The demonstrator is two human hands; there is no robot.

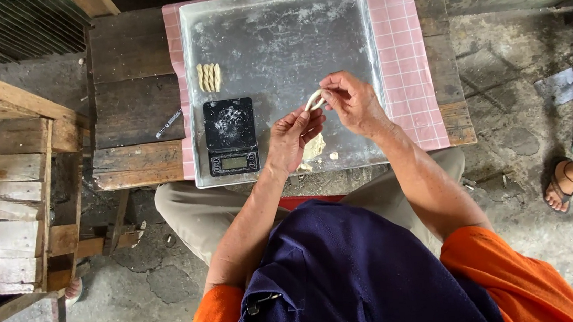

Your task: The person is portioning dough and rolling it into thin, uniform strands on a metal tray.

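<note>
Dough rope [314, 100] between both hands' grip

scale screen [234, 162] | small grey rectangle | black scale's near edge

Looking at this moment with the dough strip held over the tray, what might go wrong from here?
The thin dough strip, pinched between the left hand and right hand above the metal tray, may stretch or tear. The dough lump sits near the tray's front edge and might get nudged off. Flour already dusts the black scale; more could foul it.
</note>
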